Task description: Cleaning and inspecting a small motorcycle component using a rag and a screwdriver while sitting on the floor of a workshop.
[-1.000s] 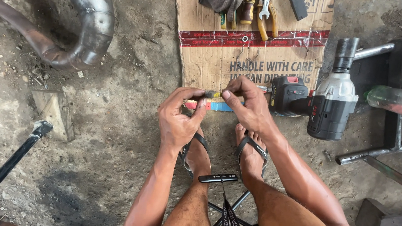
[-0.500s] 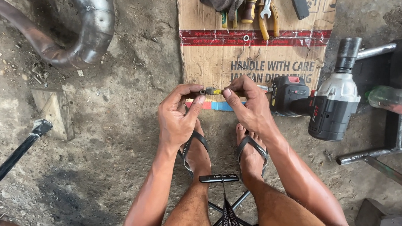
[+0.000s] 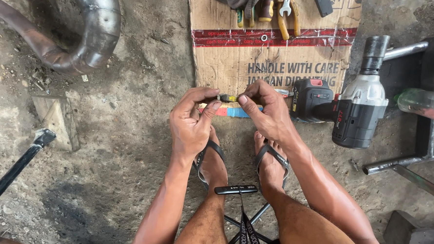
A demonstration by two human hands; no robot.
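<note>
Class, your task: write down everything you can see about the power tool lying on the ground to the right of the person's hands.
The cordless power tool looks like an impact wrench: a silver-grey metal nose, a dark socket-like front end pointing up the picture, and a black body with red marks. A black battery pack with a red catch sits at its left. It lies on its side, partly on the cardboard sheet, partly on the dirt floor. Neither hand touches it; the right hand is nearest.

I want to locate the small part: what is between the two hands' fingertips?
In the head view, a small yellow-green piece spans between the left hand and right hand, pinched by both.
</note>
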